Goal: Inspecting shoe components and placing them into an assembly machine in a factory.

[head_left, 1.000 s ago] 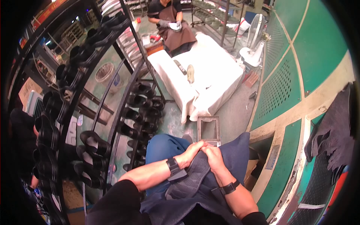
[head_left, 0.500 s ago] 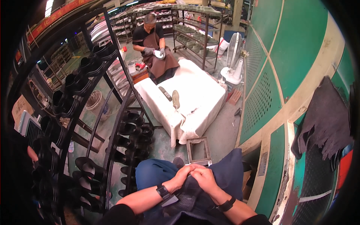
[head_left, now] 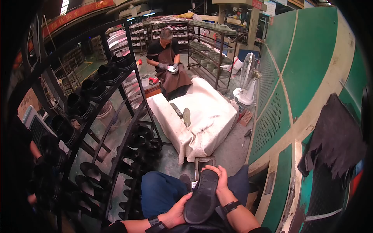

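Nearer to us than the white-draped table [head_left: 216, 101], we grip 1 black shoe sole [head_left: 201, 201] between left hand [head_left: 175, 213] and right hand [head_left: 222, 182], at opposite edges, probably for steadiness; fingers beneath we cannot see well.

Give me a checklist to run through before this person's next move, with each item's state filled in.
1. Left hand on the black shoe sole: ok, gripping its near end at the side.
2. Right hand supporting it: ok, at the far end, fingertips showing past the edge.
3. Tread face in view: ok, turned up toward the camera.
4. Upper attached beneath: cannot tell, the underside is hidden.
5. Metal frame on the floor fully visible: not ok, partly blocked by the sole and right hand.
6. Co-worker's gloved hands apart from this work: ok, beyond the white-covered surface.
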Tool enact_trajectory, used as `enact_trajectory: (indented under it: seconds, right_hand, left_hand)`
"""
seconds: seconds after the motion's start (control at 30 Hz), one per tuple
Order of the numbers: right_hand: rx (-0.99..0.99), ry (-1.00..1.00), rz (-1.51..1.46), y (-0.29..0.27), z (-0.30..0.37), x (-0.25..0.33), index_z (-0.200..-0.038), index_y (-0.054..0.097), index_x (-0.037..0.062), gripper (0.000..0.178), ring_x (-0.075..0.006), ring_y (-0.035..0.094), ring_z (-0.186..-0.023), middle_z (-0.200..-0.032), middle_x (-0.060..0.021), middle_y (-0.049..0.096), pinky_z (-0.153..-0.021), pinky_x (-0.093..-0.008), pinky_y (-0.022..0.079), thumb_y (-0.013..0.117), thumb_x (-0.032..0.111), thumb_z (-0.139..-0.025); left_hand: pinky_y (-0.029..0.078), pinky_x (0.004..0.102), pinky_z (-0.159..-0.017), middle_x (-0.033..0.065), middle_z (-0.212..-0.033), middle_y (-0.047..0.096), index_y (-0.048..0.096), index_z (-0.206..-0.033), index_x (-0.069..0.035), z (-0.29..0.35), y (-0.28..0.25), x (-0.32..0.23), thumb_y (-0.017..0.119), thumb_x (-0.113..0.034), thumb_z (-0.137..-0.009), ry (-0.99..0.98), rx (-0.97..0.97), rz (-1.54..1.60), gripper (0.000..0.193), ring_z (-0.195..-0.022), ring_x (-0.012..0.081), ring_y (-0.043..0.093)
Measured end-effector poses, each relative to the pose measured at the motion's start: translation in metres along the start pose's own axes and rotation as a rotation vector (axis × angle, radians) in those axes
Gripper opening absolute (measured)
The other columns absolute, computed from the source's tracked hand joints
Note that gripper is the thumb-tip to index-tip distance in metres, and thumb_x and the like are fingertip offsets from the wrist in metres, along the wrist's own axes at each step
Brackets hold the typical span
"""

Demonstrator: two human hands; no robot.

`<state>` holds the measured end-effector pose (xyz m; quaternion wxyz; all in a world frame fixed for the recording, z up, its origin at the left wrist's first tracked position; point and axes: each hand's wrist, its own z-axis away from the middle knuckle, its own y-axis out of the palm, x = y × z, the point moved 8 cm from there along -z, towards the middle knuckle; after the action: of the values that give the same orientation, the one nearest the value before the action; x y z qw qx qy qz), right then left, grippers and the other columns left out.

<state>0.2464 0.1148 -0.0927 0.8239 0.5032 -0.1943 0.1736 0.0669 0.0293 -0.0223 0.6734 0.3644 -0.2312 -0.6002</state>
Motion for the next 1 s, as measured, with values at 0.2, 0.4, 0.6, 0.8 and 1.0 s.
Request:
enact_trajectory:
  seconds: [0.2,0.4,0.6,0.8,1.0]
  right_hand:
    - [-0.181,-0.189,0.112,-0.015,0.010,-0.009,-0.104,0.067,-0.0008,0.049,-0.0297,0.068,-0.090,-0.105,-0.0186,0.071,-0.087,-0.0397,0.056,0.043,0.041,-0.094]
    - [-0.049,-0.367,0.107,0.032,0.036,0.026,-0.123,0.061,0.0015,0.051,-0.0229,0.064,-0.101,-0.108,-0.0153,0.068,-0.094,-0.0354,0.051,0.041,0.042,-0.099]
    - [0.175,0.079,0.185,-0.048,0.053,-0.045,-0.145,0.046,0.0116,0.057,-0.0223,0.063,-0.106,-0.130,-0.0135,0.057,-0.082,-0.0377,0.057,0.051,0.045,-0.100]
    - [0.092,0.072,0.138,-0.011,-0.026,0.033,-0.148,0.040,0.0119,0.062,-0.0245,0.063,-0.106,-0.139,-0.0150,0.052,-0.078,-0.0392,0.058,0.053,0.047,-0.099]
    - [-0.202,0.080,0.554,0.058,-0.018,0.043,-0.159,0.010,0.0043,0.102,-0.0324,0.064,-0.110,-0.140,-0.0245,0.049,-0.077,-0.0457,0.057,0.062,0.058,-0.089]
  left_hand:
    - [0.042,0.0456,-0.112,0.0151,-0.138,0.059,0.050,-0.140,-0.002,0.020,0.013,-0.004,0.043,-0.038,-0.102,0.074,-0.023,0.009,0.052,-0.127,0.0287,0.057]
    - [0.048,0.0449,-0.106,0.0126,-0.150,0.044,0.018,-0.159,-0.020,0.045,0.030,-0.024,0.055,-0.020,-0.099,0.185,0.050,-0.140,0.071,-0.130,0.0283,0.053]
    - [0.029,0.0373,-0.119,0.0144,-0.163,0.021,0.001,-0.161,-0.013,0.046,0.070,-0.027,0.066,-0.020,-0.093,0.216,0.431,-0.360,0.095,-0.147,0.0247,0.030]
    - [0.008,0.0335,-0.121,0.0140,-0.166,0.009,-0.003,-0.159,-0.001,0.071,0.106,-0.043,0.080,-0.031,-0.078,0.556,0.745,-0.990,0.120,-0.152,0.0206,0.012]
    - [0.011,0.0336,-0.121,0.0160,-0.166,0.009,-0.003,-0.158,0.001,0.121,0.049,-0.074,0.084,-0.028,-0.074,0.840,0.499,-1.275,0.124,-0.152,0.0225,0.014]
